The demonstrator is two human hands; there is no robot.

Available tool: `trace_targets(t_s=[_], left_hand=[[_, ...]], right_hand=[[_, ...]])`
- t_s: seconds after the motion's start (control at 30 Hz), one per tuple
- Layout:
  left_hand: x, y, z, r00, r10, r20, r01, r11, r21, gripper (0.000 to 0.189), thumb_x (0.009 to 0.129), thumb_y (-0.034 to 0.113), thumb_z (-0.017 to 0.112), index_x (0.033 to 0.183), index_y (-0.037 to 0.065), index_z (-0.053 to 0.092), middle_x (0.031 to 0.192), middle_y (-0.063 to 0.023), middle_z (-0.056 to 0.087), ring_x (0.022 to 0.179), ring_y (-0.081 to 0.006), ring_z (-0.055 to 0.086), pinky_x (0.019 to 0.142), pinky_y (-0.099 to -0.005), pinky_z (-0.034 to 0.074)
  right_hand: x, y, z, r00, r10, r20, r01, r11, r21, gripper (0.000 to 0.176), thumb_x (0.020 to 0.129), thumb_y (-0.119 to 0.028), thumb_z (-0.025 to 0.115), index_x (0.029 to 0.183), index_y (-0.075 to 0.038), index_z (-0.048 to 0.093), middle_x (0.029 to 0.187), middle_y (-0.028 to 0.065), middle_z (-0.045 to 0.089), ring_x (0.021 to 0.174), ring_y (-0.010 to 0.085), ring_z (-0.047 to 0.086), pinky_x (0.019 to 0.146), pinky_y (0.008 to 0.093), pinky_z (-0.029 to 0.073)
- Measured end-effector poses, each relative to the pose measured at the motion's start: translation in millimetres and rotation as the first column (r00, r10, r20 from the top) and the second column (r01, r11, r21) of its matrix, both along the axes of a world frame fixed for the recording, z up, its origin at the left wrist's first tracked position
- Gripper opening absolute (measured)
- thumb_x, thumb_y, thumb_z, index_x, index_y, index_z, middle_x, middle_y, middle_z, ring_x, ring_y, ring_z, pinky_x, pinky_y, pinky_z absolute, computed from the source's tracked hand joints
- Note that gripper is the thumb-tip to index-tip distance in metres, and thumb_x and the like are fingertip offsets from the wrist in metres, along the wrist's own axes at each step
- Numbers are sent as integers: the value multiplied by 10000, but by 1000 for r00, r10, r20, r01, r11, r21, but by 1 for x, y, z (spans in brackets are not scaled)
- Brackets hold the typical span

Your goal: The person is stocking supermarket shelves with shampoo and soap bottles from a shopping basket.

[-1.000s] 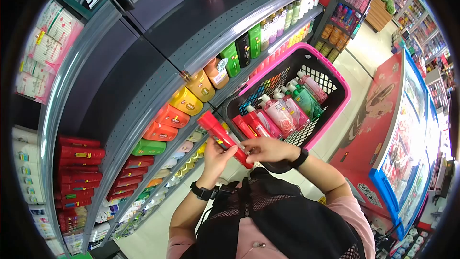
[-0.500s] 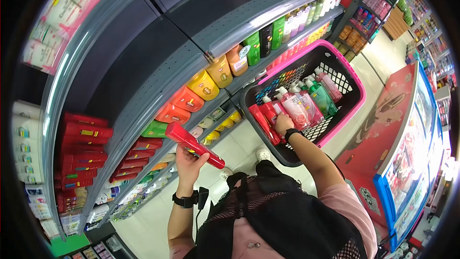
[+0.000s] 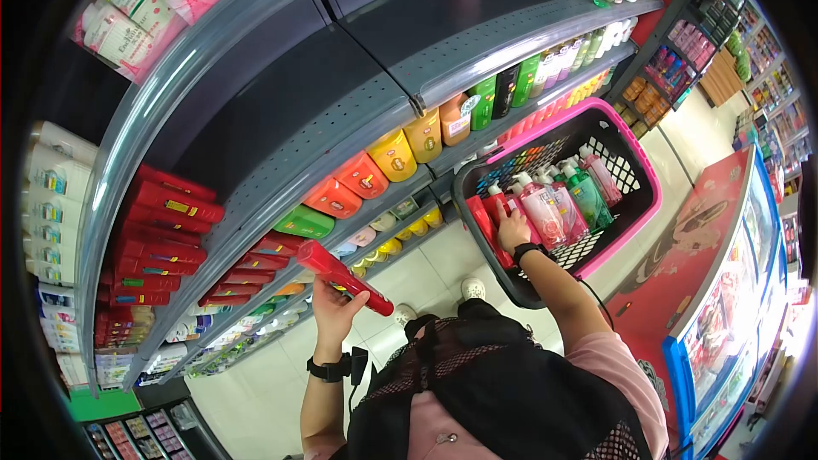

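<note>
My left hand [image 3: 335, 305] is wrapped round a long red bottle [image 3: 345, 278], held tilted in front of the shelves. My right hand [image 3: 513, 230] reaches into a black basket with a pink rim [image 3: 646, 162], at the red bottles [image 3: 484, 226] on its left side. Its fingers are partly extended over the bottles, and whether they grip one is unclear. Beside it in the basket lie a pink pump bottle [image 3: 544, 213], a green pump bottle [image 3: 588, 194] and several others.
Shelves [image 3: 281, 140] curve across the left and top, with red boxes [image 3: 166, 238], yellow bottles [image 3: 392, 156] and orange bottles [image 3: 361, 175]. A red freezer [image 3: 673, 273] with a blue frame stands at the right. My shoes show on the tiled floor [image 3: 426, 268].
The view has shifted, so shelves and basket appear lower and farther right. My left hand still holds the red bottle. My right hand remains at the basket's red bottles, its fingers now more visible.
</note>
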State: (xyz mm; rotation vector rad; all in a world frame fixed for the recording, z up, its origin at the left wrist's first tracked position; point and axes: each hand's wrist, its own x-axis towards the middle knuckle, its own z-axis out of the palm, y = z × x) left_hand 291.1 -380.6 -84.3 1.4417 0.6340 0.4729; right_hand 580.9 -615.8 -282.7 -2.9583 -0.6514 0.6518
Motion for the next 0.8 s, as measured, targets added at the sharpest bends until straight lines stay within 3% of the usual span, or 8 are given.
trace_targets(t_s=[0.17,0.2,0.23,0.3,0.4,0.47,0.53,0.8], left_hand=[[-6,4,-13,1000,7,-18,-6,999,47,632,687,-3,771,1191,26,390,1048,-77,547,943,-164,584,792,-287,516],[-9,6,-16,999,1,-45,3,997,78,635,686,17,784,1187,28,394,1035,-71,555,932,-152,584,786,-282,513],[-11,9,-19,997,-1,-80,10,993,117,636,684,34,792,1182,29,397,1033,-67,561,923,-142,585,783,-280,511],[-10,8,-16,999,8,-53,-1,992,123,635,686,52,799,1177,30,399,1041,-64,568,907,-128,587,774,-276,507],[-9,11,-8,1000,27,4,-28,996,79,624,695,46,789,1176,31,390,1055,-64,566,896,-125,591,753,-264,503],[-13,18,1,998,62,14,-64,990,127,622,702,31,776,1184,30,383,1060,-64,565,906,-122,592,745,-258,499],[-15,23,12,992,114,46,-121,965,232,627,701,37,778,1189,31,385,1058,-65,565,913,-116,593,740,-250,496],[-28,37,41,958,242,153,-278,914,294,726,673,29,785,1268,44,370,1065,-48,565,920,-108,577,713,-220,474]], right_hand=[[7,-1,1,997,31,-69,-36,997,-64,613,908,-184,400,1466,-199,147,1295,219,393,1106,375,481,842,473,489],[11,-5,-10,998,46,-53,-44,998,35,596,909,-185,385,1460,-170,157,1387,234,324,1145,408,468,903,488,451],[10,-8,-14,998,64,5,-64,987,145,630,891,-136,386,1466,-174,130,1361,232,367,1146,435,466,945,498,416],[16,-10,-4,991,84,-108,-64,981,181,765,838,-131,506,1467,-142,70,1418,234,303,1208,434,412,1007,471,363],[30,-14,-3,947,253,-197,-240,967,90,895,817,-204,583,1460,-145,-36,1395,301,276,1184,478,415,956,506,403],[34,-15,-21,973,141,-182,-132,990,58,927,807,-245,622,1459,-157,-30,1370,333,275,1128,486,463,916,508,438],[36,-15,-25,972,167,-167,-172,985,-14,960,787,-287,660,1460,-178,-15,1355,347,276,1093,467,503,882,484,471],[28,-1,7,975,154,-159,-171,980,-102,1152,646,-278,796,1459,-178,-14,1397,274,248,1113,411,514,889,452,480]])
